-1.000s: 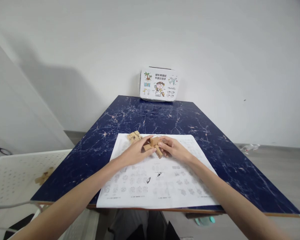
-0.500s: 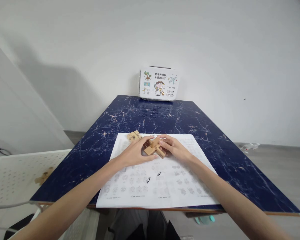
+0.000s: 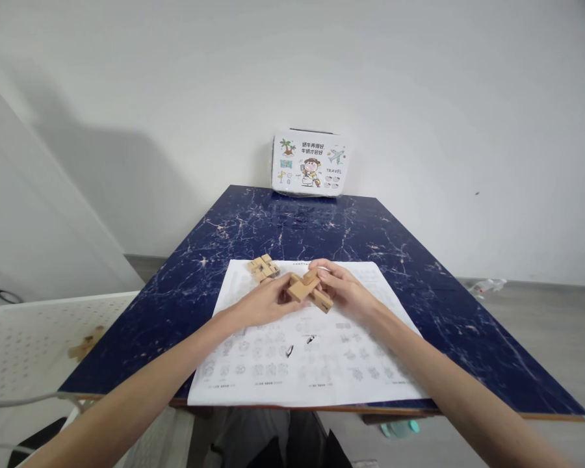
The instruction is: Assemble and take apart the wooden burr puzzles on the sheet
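A small cluster of interlocked wooden puzzle pieces (image 3: 304, 286) is held between my two hands over a white printed sheet (image 3: 292, 383). My left hand (image 3: 267, 302) grips its left side, with the fingertips partly hidden behind the wood. On the other side my right hand (image 3: 342, 286) pinches the upper right piece between thumb and fingers. One block with a dark mark points down toward me. Beyond my left hand, a second wooden puzzle assembly (image 3: 262, 266) rests at the sheet's far left edge.
A blue marbled table (image 3: 302, 234) lies under the sheet. At its far end, against the wall, stands a white cartoon-printed case (image 3: 310, 164). A white perforated surface (image 3: 24, 351) with wooden pieces (image 3: 85, 344) is at the left. A clear plastic item (image 3: 487, 286) lies on the floor at right.
The held puzzle pieces have turned and shifted slightly right. My left fingers have closed in around their left side, leaving more of the second assembly visible.
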Action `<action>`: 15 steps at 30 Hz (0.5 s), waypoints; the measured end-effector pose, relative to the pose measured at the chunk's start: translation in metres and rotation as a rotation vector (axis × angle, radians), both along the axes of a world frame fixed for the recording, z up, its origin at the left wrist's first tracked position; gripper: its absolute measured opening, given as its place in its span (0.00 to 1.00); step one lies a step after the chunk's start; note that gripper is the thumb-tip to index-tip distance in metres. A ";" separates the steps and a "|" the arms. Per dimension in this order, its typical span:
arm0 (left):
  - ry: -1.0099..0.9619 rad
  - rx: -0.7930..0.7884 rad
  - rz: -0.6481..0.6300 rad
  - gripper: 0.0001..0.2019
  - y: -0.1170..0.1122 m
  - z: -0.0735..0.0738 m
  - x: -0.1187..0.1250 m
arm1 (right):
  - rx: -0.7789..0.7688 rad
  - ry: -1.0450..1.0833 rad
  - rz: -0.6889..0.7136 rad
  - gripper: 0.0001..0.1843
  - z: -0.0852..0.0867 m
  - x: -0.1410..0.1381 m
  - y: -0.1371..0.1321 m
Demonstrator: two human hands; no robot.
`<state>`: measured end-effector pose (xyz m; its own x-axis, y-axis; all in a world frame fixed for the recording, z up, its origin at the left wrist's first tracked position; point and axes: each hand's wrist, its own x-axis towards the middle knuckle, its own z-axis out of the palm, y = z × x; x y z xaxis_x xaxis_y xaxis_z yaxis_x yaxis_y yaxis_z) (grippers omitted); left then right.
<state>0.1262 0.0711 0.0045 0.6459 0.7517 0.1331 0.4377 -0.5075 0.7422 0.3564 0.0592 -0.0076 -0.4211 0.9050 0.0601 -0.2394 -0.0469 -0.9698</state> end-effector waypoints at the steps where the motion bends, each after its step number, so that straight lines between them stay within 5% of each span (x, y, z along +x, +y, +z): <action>1: 0.017 0.004 0.010 0.18 -0.001 0.001 0.000 | 0.001 0.012 -0.018 0.19 0.000 0.000 0.001; 9: -0.095 -0.146 0.024 0.19 -0.002 0.001 0.002 | 0.064 0.026 -0.418 0.18 -0.001 0.008 0.015; 15: -0.197 -0.258 0.010 0.18 -0.001 0.004 0.001 | 0.265 -0.440 -0.666 0.18 -0.020 0.012 0.025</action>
